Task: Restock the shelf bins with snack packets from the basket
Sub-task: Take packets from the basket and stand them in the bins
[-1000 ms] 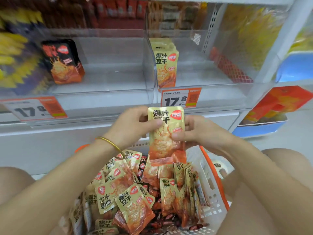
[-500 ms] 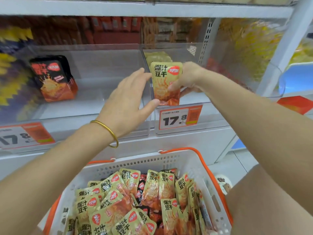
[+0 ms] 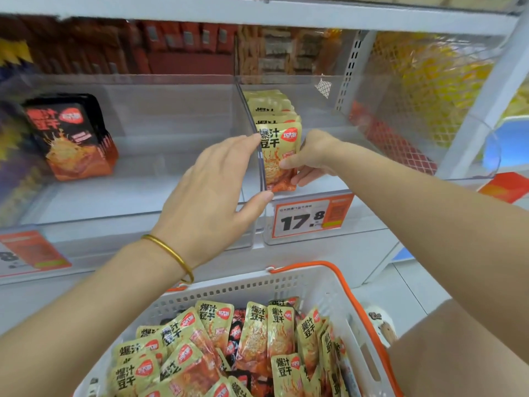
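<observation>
We hold one yellow snack packet [image 3: 279, 156] upright in the right hand [image 3: 310, 159], thumb on its front and fingers curled behind it, at the front of the clear right bin [image 3: 372, 179], just before the row of the same packets [image 3: 270, 106] that already stands there. The left hand [image 3: 211, 193] is flat and relaxed, with the fingertips and thumb against the transparent divider [image 3: 256, 138] between the two bins; it grips nothing. To do this step well, we think we should keep the divider steady with the left hand, push the packet back until it leans on the row, keep its printed face to the front, and let go only when its lower edge sits on the bin floor, so that it does not tip forward. The basket [image 3: 329, 285] below, with orange handle, holds many more packets, yellow and some dark ones, so most of the work is not yet done. On the yellow packets we read the big characters 爆汁豆干 and a red oval logo whose small characters are too blurred to read surely. The price tag [image 3: 312, 216] under the right bin shows 17.8 and a QR code. In the left bin stand black packets [image 3: 71, 136] with the same big characters.
</observation>
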Available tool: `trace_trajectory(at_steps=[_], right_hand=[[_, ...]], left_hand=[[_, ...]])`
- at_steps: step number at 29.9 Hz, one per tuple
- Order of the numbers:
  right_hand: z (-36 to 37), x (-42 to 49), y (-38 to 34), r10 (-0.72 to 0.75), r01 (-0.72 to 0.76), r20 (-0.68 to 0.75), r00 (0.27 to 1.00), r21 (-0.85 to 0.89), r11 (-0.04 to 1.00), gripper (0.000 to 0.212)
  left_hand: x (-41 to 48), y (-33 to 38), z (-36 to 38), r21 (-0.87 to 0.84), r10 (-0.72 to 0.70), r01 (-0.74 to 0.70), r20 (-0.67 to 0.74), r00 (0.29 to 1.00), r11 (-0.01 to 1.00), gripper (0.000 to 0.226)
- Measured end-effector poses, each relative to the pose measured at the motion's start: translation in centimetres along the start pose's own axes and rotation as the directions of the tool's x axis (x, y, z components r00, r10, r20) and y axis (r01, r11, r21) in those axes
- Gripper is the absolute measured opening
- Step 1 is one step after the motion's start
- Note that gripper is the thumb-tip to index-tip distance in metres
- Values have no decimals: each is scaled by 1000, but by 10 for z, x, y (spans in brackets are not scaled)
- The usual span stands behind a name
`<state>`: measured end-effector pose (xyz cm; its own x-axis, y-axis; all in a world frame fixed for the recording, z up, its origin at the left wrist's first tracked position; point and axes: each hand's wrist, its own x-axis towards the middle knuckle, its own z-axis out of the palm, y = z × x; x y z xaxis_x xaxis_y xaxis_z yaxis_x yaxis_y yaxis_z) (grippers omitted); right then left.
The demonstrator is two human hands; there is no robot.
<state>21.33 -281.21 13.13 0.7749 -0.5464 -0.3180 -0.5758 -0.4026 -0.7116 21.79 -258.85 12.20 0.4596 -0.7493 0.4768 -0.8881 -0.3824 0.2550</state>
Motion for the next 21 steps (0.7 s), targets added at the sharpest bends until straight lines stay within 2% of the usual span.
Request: trace_trajectory(at_steps=[7, 11, 14, 17, 19, 21], right_hand=[[-3, -7, -2, 25, -25, 10, 1000, -9, 1000, 45], [-10, -27, -8, 5, -6, -57, 998, -27, 1000, 32], [-25, -63, -16, -157, 136, -252, 955, -101, 986, 37], [-32, -132, -10, -394, 403, -383, 836, -61, 913, 37], [-23, -174, 6, -460, 489, -298, 836, 29, 872, 31], [3, -187, 35, -401, 402, -55, 914, 12, 916, 24]], left_hand=[[-1, 0, 1, 37, 9, -9, -5, 1000, 999, 73], [-5, 2, -1, 85, 41, -34, -81, 996, 996, 64], [-15, 11, -5, 100, 133, -114, -208, 969, 988, 48], [-35, 30, -1, 70, 220, -209, -226, 949, 975, 36], [-51, 39, 10, 39, 254, -251, -135, 958, 967, 31], [-70, 42, 26, 0, 248, -248, -7, 969, 969, 29]])
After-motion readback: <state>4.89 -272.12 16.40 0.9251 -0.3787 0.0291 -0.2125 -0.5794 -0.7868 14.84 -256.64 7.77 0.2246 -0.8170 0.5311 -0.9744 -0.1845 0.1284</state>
